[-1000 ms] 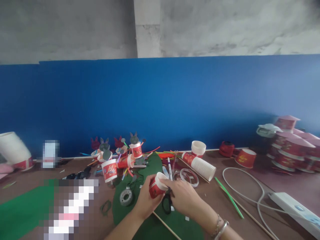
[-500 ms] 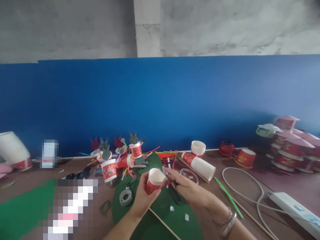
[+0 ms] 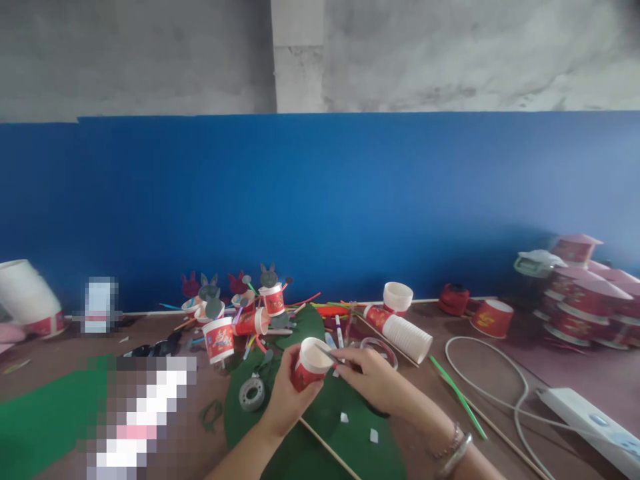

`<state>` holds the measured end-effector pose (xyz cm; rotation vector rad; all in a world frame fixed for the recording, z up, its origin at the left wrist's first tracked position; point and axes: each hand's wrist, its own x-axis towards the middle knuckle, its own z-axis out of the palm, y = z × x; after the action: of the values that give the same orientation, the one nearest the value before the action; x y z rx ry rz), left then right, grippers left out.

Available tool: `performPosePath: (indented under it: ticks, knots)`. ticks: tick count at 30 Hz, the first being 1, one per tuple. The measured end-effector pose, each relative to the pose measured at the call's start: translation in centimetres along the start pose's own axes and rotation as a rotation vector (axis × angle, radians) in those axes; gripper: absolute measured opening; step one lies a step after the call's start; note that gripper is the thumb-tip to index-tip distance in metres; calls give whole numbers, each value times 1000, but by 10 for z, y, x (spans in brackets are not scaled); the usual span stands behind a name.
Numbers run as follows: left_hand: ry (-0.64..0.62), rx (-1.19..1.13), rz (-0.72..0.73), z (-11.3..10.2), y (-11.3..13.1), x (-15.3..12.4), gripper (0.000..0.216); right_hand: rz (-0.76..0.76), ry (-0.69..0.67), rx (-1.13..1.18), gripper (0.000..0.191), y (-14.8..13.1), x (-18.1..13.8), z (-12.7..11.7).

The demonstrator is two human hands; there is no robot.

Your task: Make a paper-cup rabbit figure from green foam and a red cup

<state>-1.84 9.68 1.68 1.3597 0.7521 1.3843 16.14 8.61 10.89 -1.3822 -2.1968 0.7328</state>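
Observation:
My left hand (image 3: 290,400) is wrapped round a red and white paper cup (image 3: 309,365), its mouth tilted up toward me. My right hand (image 3: 373,380) grips a pair of scissors (image 3: 329,355); their blades reach the cup's right rim, and the handles are mostly hidden by the hand. Beneath both hands lies a dark green sheet (image 3: 320,445), with white paper scraps (image 3: 374,436) and a grey roll of tape (image 3: 251,394) on it. A thin wooden stick (image 3: 327,448) runs from below the cup toward me.
Decorated cup figures (image 3: 219,340) stand behind to the left. A stack of paper cups (image 3: 407,337) lies at the back right, near green straws (image 3: 457,397). A white cable leads to a power strip (image 3: 595,423). Red cup lanterns (image 3: 583,300) are piled far right.
My right hand has turned, so the scissors' blades now lie across the cup's rim and their dark handle is more hidden. My left hand still holds the cup in nearly the same place.

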Motion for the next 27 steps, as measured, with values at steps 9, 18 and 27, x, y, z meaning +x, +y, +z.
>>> performPosePath:
  ticks: [9, 18, 27]
  knots:
    - [-3, 188, -5, 2, 4, -5, 57, 25, -24, -335, 37, -8, -6, 0]
    - [-32, 178, -3, 3, 0, -6, 55, 52, -5, -346, 37, -9, -4, 5]
    - [-81, 167, -23, 1, -3, -5, 54, 57, 39, -262, 36, -8, -4, 14]
